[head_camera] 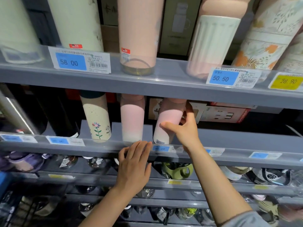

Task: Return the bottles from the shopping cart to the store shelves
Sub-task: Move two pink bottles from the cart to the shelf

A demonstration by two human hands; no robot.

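Pink-to-white gradient bottle [167, 123], tilted on the middle shelf [229, 140] at 3 o'clock of its upright twin [132, 118], clasped by the right hand [185, 126] to seat it, while the left hand [134, 167] rests straight fingers [144, 148] on the shelf edge, probably for balance.

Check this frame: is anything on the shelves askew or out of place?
One thing: the pink bottle in the right hand's grip leans left, while the pink bottle beside it stands upright. The left hand rests on the shelf edge.
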